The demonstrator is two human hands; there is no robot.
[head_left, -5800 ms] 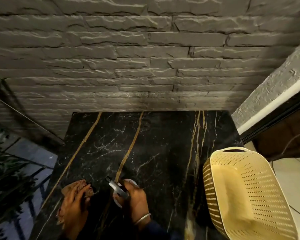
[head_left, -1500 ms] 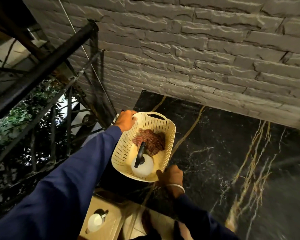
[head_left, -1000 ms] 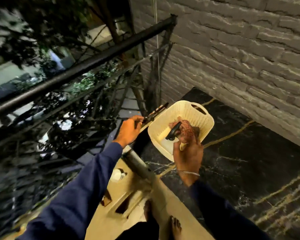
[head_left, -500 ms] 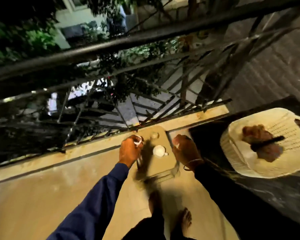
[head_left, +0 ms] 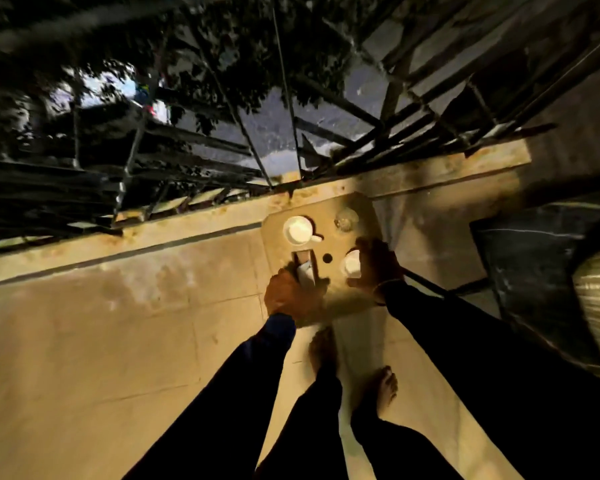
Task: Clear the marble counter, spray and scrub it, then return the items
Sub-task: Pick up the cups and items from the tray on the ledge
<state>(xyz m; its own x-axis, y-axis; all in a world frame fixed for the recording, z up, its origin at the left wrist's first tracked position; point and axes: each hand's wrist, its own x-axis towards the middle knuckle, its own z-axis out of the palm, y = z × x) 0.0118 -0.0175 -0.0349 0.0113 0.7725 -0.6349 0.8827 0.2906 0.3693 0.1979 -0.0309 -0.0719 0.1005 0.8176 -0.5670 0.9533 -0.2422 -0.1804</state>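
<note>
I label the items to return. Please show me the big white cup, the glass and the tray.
big white cup (head_left: 298, 230), head view, middle of its round top.
glass (head_left: 346, 218), head view, centre of its top.
tray (head_left: 323, 211), head view, bare part between cup and glass.

Centre frame, a tan rectangular tray (head_left: 340, 296) lies flat, bearing an upright white handled cup (head_left: 298, 230), smaller white cup (head_left: 349, 267), clear glass (head_left: 346, 218).
</note>
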